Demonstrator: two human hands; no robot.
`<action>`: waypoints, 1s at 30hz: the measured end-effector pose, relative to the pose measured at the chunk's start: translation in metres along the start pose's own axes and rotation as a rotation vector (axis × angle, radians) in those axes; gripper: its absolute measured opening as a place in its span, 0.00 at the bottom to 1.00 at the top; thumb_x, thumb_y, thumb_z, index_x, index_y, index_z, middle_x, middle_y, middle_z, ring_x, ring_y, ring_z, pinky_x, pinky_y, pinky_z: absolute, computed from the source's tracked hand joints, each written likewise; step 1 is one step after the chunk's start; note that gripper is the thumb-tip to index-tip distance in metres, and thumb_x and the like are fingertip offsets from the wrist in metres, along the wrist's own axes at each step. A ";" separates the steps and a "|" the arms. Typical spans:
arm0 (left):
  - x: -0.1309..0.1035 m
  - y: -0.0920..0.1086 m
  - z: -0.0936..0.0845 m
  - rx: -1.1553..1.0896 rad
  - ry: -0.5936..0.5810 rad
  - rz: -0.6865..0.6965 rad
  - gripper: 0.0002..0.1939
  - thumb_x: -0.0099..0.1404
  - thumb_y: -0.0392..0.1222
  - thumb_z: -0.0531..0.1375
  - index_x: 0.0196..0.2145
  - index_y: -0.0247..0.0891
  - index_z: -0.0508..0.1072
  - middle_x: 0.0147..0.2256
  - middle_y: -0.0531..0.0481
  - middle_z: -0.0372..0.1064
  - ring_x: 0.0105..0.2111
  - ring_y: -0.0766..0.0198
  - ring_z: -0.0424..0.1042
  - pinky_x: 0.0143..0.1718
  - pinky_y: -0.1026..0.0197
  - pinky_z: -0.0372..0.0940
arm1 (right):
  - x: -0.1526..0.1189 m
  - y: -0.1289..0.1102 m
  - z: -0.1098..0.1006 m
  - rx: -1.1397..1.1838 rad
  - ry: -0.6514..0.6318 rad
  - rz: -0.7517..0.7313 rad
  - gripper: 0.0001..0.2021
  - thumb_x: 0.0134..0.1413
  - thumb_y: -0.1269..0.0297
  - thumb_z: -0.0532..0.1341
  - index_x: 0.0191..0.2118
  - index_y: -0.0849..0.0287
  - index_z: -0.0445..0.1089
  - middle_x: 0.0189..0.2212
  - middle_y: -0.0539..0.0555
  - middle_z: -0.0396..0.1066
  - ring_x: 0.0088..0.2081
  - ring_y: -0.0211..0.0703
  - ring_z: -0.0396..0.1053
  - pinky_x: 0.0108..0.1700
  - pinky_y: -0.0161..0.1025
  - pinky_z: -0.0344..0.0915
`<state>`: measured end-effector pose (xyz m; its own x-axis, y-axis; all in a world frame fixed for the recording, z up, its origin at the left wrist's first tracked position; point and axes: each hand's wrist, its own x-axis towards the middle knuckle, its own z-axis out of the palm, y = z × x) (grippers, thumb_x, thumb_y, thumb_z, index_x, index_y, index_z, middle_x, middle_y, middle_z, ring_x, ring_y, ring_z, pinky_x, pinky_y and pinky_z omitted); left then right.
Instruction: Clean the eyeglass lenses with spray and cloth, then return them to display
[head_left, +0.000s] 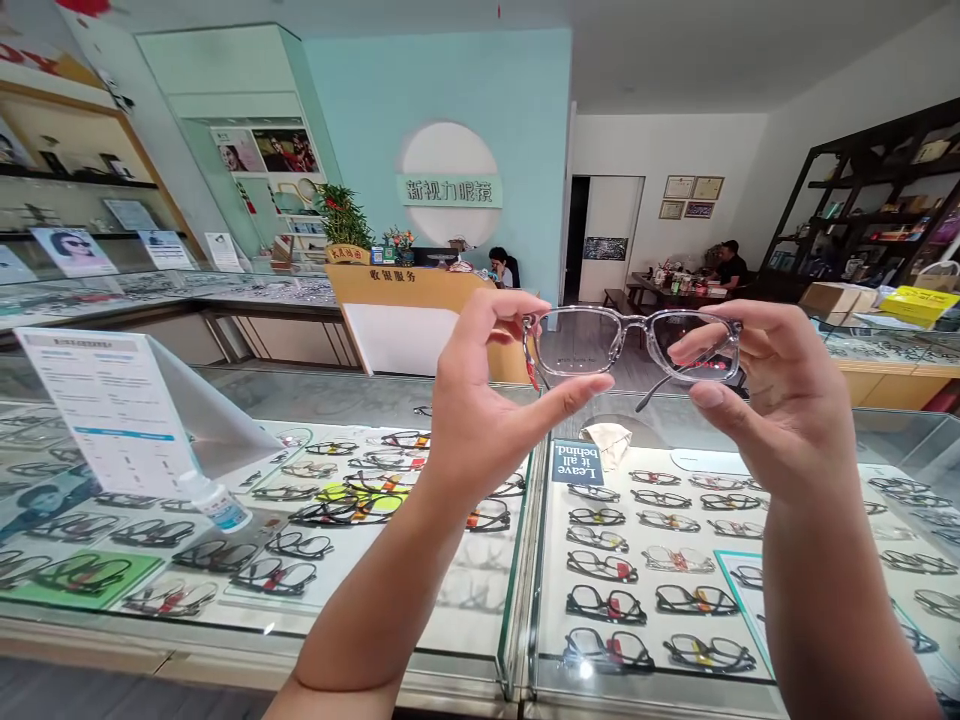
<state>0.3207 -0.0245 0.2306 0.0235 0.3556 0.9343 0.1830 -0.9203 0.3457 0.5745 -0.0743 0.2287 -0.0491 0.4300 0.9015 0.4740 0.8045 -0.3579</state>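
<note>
"新视力眼镜" showing on wall sign [450, 191], "收银服务" marking counter [405, 300], "Leave it all behind." appearing inverted on dark card [577, 463]

Print on the glasses [577, 345] at the left grip [480, 400] is too small to read. Left of it, the sign's [105, 410] fine lines blur; below, the forearm [375, 600] is cut off.

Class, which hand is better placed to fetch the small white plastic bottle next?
Probably the left hand: it is nearer the bottle, though it and the right hand hold clear-framed eyeglasses.
</note>
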 end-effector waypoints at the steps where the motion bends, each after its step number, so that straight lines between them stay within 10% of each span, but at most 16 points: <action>1: 0.000 0.002 0.000 0.001 0.001 -0.003 0.32 0.54 0.56 0.81 0.51 0.47 0.75 0.48 0.48 0.74 0.47 0.56 0.73 0.51 0.51 0.69 | 0.000 -0.001 0.000 -0.001 0.000 0.006 0.24 0.61 0.52 0.74 0.60 0.46 0.73 0.43 0.54 0.79 0.47 0.54 0.78 0.56 0.57 0.74; 30: -0.003 0.013 -0.007 -0.013 -0.008 0.031 0.31 0.53 0.60 0.80 0.50 0.48 0.77 0.42 0.48 0.72 0.44 0.55 0.72 0.48 0.48 0.69 | -0.003 -0.005 -0.017 -0.008 -0.128 0.204 0.23 0.61 0.49 0.73 0.60 0.40 0.76 0.54 0.54 0.79 0.57 0.57 0.77 0.64 0.58 0.73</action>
<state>0.3166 -0.0390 0.2331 0.0371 0.3279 0.9440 0.1693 -0.9330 0.3175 0.5874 -0.0866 0.2321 -0.0623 0.6318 0.7727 0.4928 0.6927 -0.5266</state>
